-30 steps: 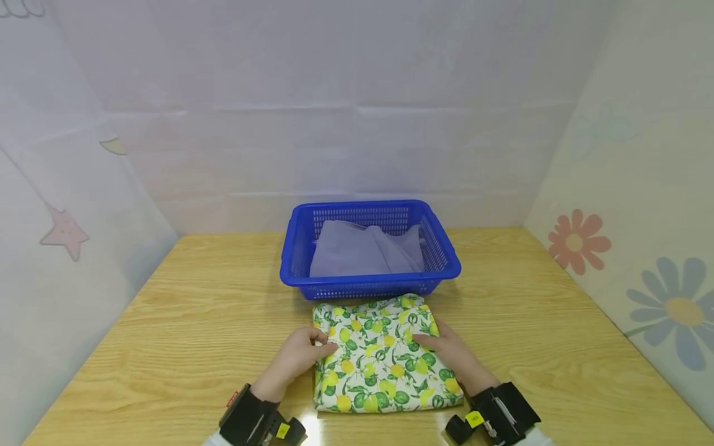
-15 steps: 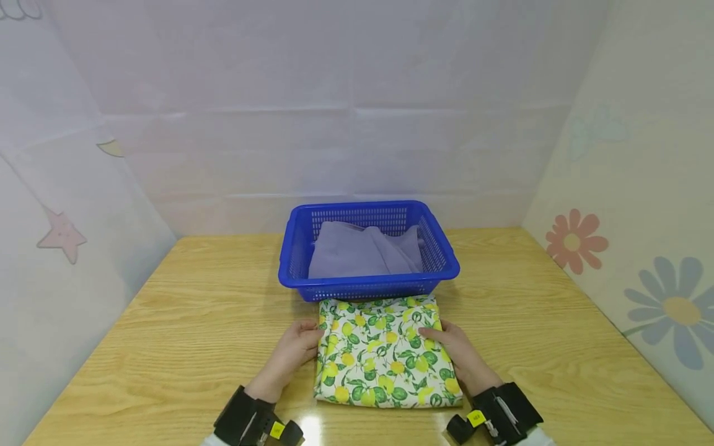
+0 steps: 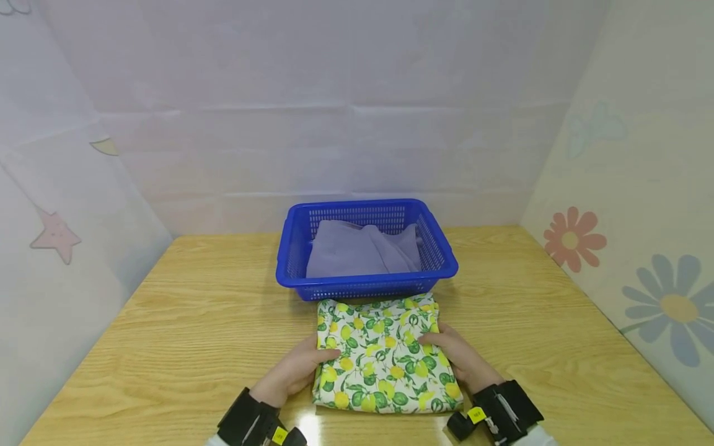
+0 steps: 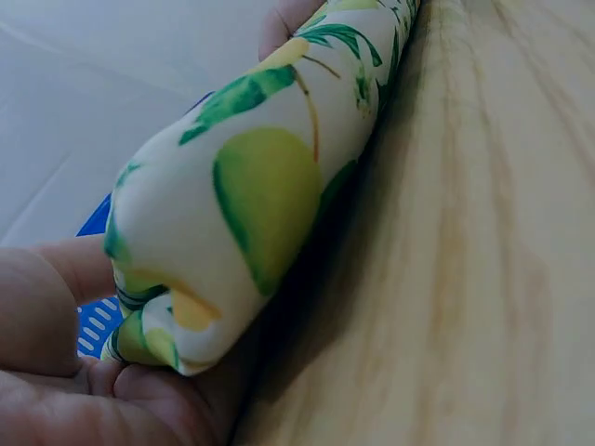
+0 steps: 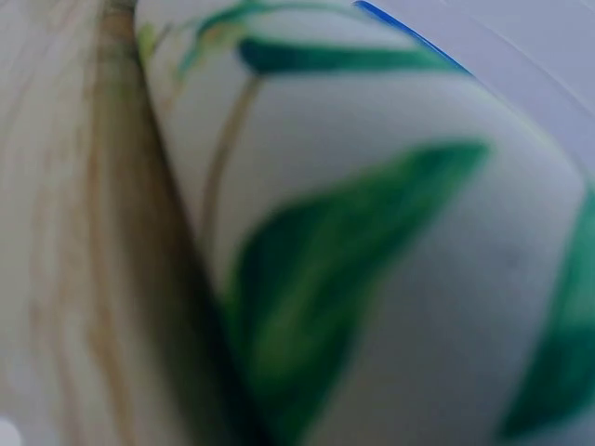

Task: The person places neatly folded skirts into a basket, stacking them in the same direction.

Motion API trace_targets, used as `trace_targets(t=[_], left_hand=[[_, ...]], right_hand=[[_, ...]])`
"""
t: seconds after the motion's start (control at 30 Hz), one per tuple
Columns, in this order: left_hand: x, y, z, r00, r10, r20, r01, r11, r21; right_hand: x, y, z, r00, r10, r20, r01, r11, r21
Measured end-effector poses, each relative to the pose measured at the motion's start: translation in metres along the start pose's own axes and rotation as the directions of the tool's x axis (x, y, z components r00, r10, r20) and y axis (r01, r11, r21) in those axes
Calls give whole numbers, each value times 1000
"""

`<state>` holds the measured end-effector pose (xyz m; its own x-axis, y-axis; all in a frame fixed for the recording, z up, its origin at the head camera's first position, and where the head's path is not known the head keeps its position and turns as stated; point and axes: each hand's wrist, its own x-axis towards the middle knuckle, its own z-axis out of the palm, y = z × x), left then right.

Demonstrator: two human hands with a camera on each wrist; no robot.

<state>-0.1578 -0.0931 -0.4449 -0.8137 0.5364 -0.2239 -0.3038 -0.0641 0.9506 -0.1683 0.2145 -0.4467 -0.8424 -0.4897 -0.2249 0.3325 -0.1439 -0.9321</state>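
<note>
A folded cloth with a lemon and leaf print (image 3: 382, 356) lies on the wooden table (image 3: 195, 310), just in front of a blue basket (image 3: 362, 288). My left hand (image 3: 301, 368) grips its left edge, thumb on top. In the left wrist view the fingers (image 4: 56, 372) curl around the rolled edge of the cloth (image 4: 251, 204). My right hand (image 3: 454, 356) holds the right edge, thumb lying on the print. The right wrist view shows only the cloth (image 5: 390, 242) very close and blurred; the fingers are hidden there.
The blue perforated basket holds a crumpled grey cloth (image 3: 357, 254). Pale walls with star and flower stickers enclose the table at the back, left and right. Bare wood lies on both sides of the cloth and basket.
The cloth was straightened and shifted slightly toward the basket. Both hands then slid back along its sides toward me and now hold the edges lower down.
</note>
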Motion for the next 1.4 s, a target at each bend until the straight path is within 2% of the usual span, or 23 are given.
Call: trace_targets(t=[0.2, 0.3, 0.47, 0.57, 0.73, 0.83, 0.97, 1.07, 1.27, 1.4], left_hand=[[-2, -1, 4, 998, 8, -58, -8, 1000, -1], [-4, 1, 5, 996, 9, -83, -12, 999, -33], [-7, 7, 6, 998, 22, -67, -30, 991, -130], [-10, 13, 6, 999, 30, -38, -35, 987, -155], [-20, 28, 13, 998, 61, 21, -58, 989, -139], [-29, 40, 19, 997, 82, 8, -81, 990, -117], [-35, 56, 20, 993, 120, -20, -121, 990, -67], [-37, 66, 19, 989, 145, -11, -145, 989, -33], [-45, 80, 20, 986, 165, 7, -165, 986, -3], [-55, 90, 17, 979, 205, -15, -204, 978, 33]], right_hand=[[-2, -1, -2, 1000, -7, -4, 7, 1000, -15], [-3, -3, -3, 1000, -16, -19, 16, 1000, -10], [-9, -12, -5, 998, -41, -43, 40, 999, -8], [-14, -19, -3, 997, -75, 8, 75, 997, -23], [-23, -35, 2, 992, -78, 98, 83, 995, -49], [-25, -47, 5, 991, -64, 118, 72, 995, -67], [-24, -63, 7, 976, -108, 189, 124, 990, -74], [-23, -73, 9, 960, -139, 243, 163, 983, -82], [-24, -87, 17, 951, -176, 254, 213, 968, -129], [-26, -94, 23, 943, -237, 233, 280, 944, -172]])
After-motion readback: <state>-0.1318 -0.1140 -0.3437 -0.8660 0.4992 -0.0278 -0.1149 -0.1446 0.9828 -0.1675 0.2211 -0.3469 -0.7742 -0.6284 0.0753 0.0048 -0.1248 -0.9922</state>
